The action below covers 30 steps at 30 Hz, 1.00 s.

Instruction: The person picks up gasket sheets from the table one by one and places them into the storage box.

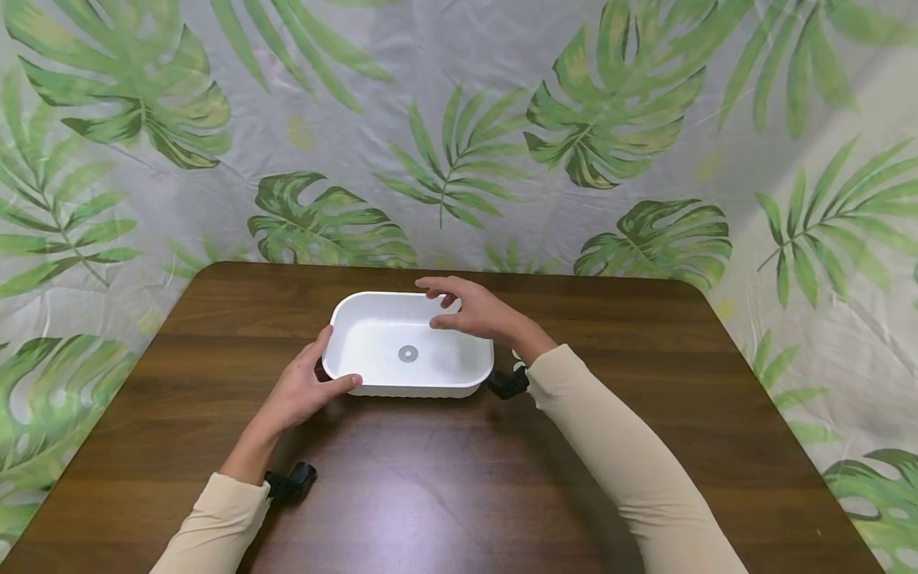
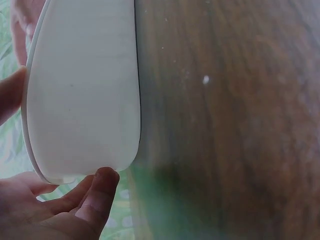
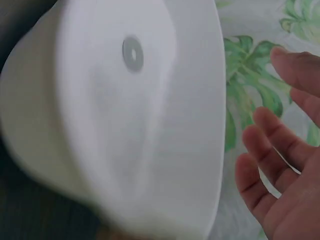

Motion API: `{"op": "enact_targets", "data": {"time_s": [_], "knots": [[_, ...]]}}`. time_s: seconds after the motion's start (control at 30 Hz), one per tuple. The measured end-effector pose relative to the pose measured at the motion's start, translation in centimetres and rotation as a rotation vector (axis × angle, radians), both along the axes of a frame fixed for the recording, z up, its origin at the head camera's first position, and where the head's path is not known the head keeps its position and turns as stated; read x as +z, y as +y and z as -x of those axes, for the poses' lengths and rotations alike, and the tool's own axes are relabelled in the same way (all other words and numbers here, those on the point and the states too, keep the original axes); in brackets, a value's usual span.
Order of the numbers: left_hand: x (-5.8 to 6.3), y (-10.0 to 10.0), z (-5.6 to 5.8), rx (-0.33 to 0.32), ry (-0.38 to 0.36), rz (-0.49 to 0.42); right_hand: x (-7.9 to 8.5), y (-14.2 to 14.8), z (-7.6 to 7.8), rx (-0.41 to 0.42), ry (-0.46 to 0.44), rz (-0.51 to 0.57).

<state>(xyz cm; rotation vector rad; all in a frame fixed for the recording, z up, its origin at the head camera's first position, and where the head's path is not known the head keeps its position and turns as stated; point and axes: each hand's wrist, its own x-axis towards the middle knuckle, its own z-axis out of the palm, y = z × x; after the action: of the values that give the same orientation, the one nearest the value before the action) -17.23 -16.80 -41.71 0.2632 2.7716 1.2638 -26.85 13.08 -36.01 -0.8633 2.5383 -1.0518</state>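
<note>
Near the far edge of the surface, we have a white tub, likely light, stiff and smooth, best held by both ends, our left hand gripping its near-left corner, our right hand half-spread, empty.

White tub between left thumb and fingers

Against the left hand, a basin of what looks like smooth, softly sheened plastic is seen, with a dull disc set in its floor. Below it and the right hand, the desk is faced with glossy wood grain. Beyond the hands, faintly shiny, creased cloth is spread; the forearms are covered by matt cloth sleeves.
</note>
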Motion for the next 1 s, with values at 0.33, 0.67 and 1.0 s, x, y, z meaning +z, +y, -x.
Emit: {"op": "enact_targets", "data": {"time_s": [0.33, 0.67, 1.0], "knots": [[0.2, -0.1, -0.2, -0.004, -0.010, -0.013, 0.8, 6.9, -1.5, -0.059, 0.069, -0.046], [0.2, -0.1, -0.1, 0.011, -0.027, -0.007, -1.2, 13.7, -1.7, -0.168, 0.057, -0.155], [0.2, 0.0, -0.2, 0.014, -0.046, 0.007, -3.8, 17.4, -2.7, -0.196, -0.011, -0.198]]}}
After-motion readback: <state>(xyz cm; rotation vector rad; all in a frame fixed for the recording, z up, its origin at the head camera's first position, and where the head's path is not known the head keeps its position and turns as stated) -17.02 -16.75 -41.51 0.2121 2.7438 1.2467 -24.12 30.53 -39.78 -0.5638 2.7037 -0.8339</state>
